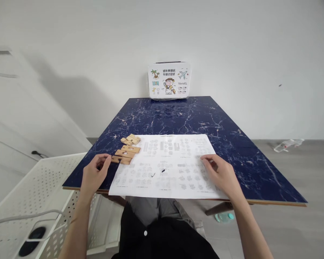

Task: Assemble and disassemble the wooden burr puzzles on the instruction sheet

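A printed white sheet (156, 180) lies across the front of the table, covered in small grey diagrams and text. On its left edge rest several flat wooden pieces with cut-outs (125, 153), laid in a slanting row, and a small cluster of wooden sticks (131, 139) behind them. My left hand (95, 171) rests left of the sheet, loosely curled, its fingertips right beside the end of the nearest wooden piece; I cannot tell whether they touch. My right hand (218, 172) rests on the sheet's right side, fingers loosely bent, with nothing visible in it.
The blue marble-patterned table (172, 117) has a white cartoon-printed case (169, 81) at its far edge, against the wall. A white perforated rack (35, 190) with cables stands at left. Plastic bottles (288, 145) lie on the floor at right and below the table.
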Demonstrator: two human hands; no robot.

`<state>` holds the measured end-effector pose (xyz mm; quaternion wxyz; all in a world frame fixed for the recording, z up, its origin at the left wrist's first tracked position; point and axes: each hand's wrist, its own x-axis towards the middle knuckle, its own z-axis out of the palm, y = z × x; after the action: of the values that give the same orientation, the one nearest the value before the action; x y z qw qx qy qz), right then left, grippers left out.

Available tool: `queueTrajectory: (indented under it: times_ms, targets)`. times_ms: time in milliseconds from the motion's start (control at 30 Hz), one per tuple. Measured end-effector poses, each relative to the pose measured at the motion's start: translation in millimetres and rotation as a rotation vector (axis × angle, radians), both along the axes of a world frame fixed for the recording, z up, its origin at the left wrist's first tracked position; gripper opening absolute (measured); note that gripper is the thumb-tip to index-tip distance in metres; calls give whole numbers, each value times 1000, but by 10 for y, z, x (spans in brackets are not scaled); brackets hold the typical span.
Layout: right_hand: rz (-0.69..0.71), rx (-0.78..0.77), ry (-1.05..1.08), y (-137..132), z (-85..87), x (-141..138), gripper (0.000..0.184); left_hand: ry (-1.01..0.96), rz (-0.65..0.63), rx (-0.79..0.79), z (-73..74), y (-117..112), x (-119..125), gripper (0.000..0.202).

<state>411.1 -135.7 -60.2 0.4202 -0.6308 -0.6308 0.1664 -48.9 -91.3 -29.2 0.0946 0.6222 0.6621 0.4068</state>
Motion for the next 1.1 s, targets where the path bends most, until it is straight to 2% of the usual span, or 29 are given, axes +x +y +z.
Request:
queueTrajectory:
  times_ms: [767, 933, 1100]
  targets:
    - [35, 41, -12, 1, -27, 49, 30, 108, 45, -22, -33, 64, 19, 38]
    - [60, 27, -2, -14, 0, 37, 31, 113, -10, -41, 20, 80, 14, 36]
    - [59, 27, 4, 3, -11, 35, 27, 225, -53, 44, 97, 159, 67, 37]
